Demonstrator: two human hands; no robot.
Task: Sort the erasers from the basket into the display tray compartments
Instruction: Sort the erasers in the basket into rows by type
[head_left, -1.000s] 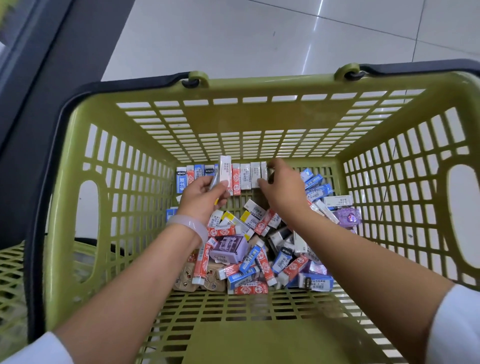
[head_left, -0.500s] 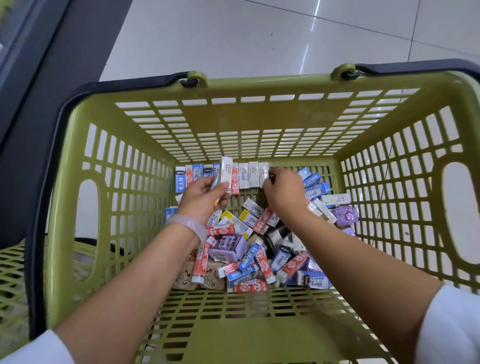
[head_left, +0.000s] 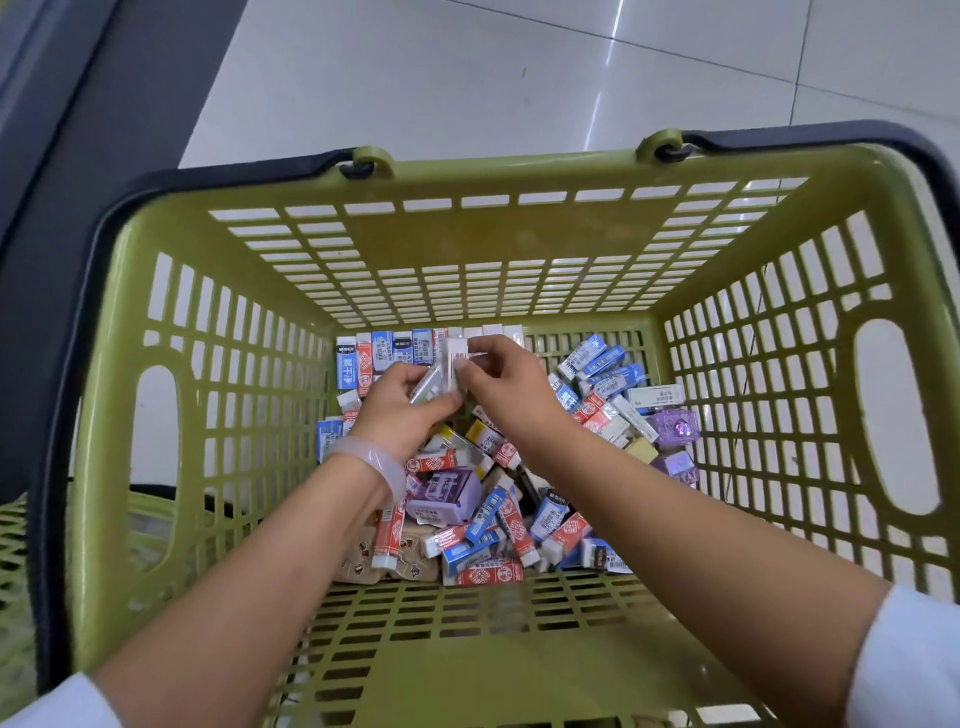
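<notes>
Basket (head_left: 249, 395) on tiled floor (head_left: 467, 78), green, slatted. Erasers (head_left: 483, 514) heaped loose on basket bottom; tidy row (head_left: 387, 351) stood against far wall. Display tray not in view, so no sorted compartments visible; judged early, bulk left. Left hand (head_left: 402, 402) grips small stack of white erasers (head_left: 449, 364); right hand (head_left: 501, 387) pinches top of same stack. Stack count blurred. Erasers under hands hidden. Labels too small to read. Bracelet (head_left: 371, 460) on left wrist.
</notes>
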